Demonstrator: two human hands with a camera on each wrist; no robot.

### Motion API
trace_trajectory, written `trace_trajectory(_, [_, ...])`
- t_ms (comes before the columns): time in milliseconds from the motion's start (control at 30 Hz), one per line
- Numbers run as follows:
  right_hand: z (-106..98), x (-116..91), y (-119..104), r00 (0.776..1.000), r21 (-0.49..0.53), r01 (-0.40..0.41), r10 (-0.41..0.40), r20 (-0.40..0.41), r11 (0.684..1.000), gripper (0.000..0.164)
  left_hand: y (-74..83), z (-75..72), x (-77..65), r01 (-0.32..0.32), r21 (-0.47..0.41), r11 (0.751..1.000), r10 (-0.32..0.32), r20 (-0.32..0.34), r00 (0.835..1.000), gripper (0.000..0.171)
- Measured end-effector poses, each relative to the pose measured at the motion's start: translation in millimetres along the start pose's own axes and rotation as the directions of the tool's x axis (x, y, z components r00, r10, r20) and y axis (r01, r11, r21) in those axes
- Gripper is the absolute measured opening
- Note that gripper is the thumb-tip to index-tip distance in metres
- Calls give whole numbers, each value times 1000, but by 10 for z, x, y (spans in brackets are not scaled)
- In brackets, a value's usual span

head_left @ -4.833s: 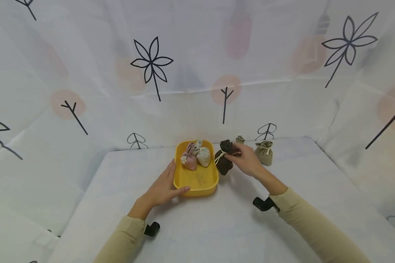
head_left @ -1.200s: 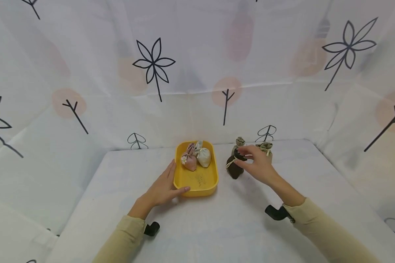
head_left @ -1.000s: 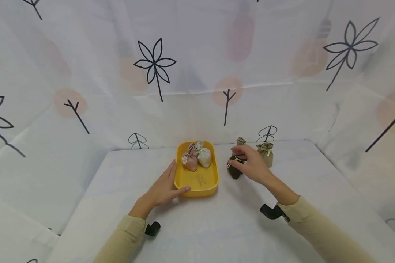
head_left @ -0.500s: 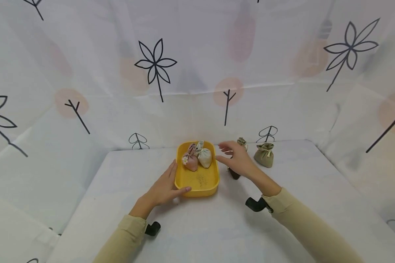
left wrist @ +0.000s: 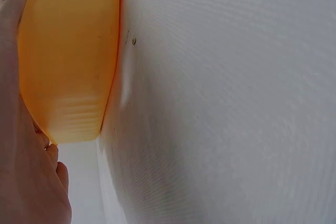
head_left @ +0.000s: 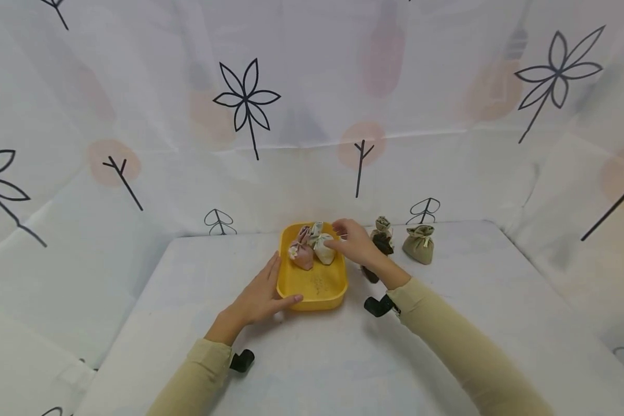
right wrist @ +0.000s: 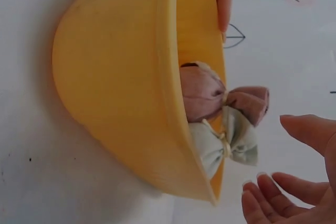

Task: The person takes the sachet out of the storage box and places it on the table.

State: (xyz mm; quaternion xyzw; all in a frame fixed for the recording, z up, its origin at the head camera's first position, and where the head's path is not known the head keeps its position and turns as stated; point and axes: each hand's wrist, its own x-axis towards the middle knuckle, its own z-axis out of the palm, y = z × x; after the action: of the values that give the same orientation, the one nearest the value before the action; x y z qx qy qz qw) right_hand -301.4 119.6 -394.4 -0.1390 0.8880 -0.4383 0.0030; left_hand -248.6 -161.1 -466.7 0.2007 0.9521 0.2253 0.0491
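hovering above tray rim (head_left: pixel 312 303), right hand (head_left: pixel 359 245) apart from pale pouch (head_left: pixel 323 252)

Tub (head_left: pixel 314 304) on table (head_left: pixel 301 364) | two pouches (head_left: pixel 301 256) in its far half | three other pouches (head_left: pixel 418 248) right of tub

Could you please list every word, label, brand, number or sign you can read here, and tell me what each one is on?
No readable text shows in any view.
Yellow tub: dark marks on its floor, too small and blurred to tell whether they are writing.
Pink bag and pale bag: no lettering visible.
Backdrop: line drawings of plants, no words.
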Motion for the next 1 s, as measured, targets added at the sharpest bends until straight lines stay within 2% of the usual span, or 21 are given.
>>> trace_trajectory(200, [70, 126, -32, 994, -13, -83, 84, 65, 996, 62, -12, -7, 5, -10, 1, 1000, 10, 3, 1000, 122])
trace_trajectory(400, [121, 237, -60, 985, 34, -153, 150, 87, 988, 61, -20, -7, 15, -7, 6, 1000, 7, 1, 1000, 121])
trace_trajectory(600, [183, 314, -23, 985, 67, -155, 149, 84, 986, 58, -29, 4, 28, -7, 11, 1000, 7, -1, 1000, 123])
trace_trajectory(867, [214, 399, -3, 987, 53, -135, 130, 92, 989, 56, -4, -15, 37, -9, 10, 1000, 9, 7, 1000, 123])
trace_trajectory(1000, [232, 420, 8, 984, 45, -151, 146, 97, 987, 54, 1, -19, 32, -2, 5, 1000, 2, 13, 1000, 123])
